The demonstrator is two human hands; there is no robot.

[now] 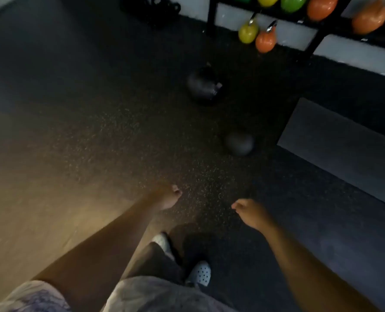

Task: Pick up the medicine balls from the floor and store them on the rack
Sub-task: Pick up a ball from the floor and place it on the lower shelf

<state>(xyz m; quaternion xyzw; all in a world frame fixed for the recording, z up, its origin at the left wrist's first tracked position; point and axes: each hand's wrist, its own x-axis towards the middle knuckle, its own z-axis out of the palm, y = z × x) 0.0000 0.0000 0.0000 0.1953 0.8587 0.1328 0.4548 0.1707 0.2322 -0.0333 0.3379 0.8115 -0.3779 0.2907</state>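
Note:
Two dark medicine balls lie on the speckled rubber floor: a larger one (202,86) further off and a smaller grey one (239,143) nearer, right of centre. A black rack (211,16) stands at the top right against the white wall. My left hand (166,197) and my right hand (251,212) hang in front of me, well short of the nearer ball, fingers loosely curled and holding nothing.
Yellow, green and orange kettlebells (264,40) sit on the rack. Dark kettlebells (162,6) stand on the floor at the top centre. A grey mat (344,149) lies to the right. My feet in white perforated shoes (200,273) are below.

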